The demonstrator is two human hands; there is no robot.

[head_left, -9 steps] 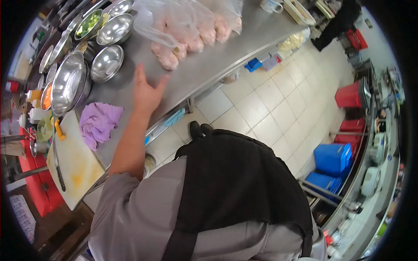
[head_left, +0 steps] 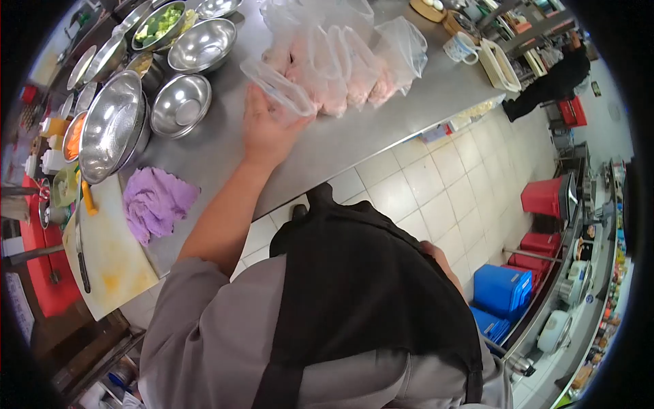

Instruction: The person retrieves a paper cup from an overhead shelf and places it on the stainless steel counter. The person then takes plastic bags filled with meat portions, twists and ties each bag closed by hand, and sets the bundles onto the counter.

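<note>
My left hand (head_left: pixel 269 133) reaches over the steel counter, its fingers and thumb round the near left end of a clear plastic bag (head_left: pixel 283 88) of pale pink raw meat. More bagged pieces (head_left: pixel 361 78) lie to the right, touching one another. The bag's edge lies between my fingers and thumb and partly hides the fingertips. My right forearm (head_left: pixel 439 262) shows at the right side of the black apron (head_left: pixel 368 286); the hand itself is hidden. A crumpled purple cloth (head_left: pixel 157 201) lies left of my left arm.
Steel bowls (head_left: pixel 180 105) crowd the counter's left side. A cutting board (head_left: pixel 112 259) bears a knife (head_left: pixel 82 249) and a yellow-handled tool (head_left: pixel 88 199). A mug (head_left: pixel 461 49) and a tray (head_left: pixel 501 65) stand at the far right. Another person (head_left: pixel 552 82) is beyond the counter. Blue bins (head_left: pixel 503 290) stand at right.
My left hand has moved forward and right, from bare counter onto the bagged meat. The view has shifted, and my right forearm has come into sight.
</note>
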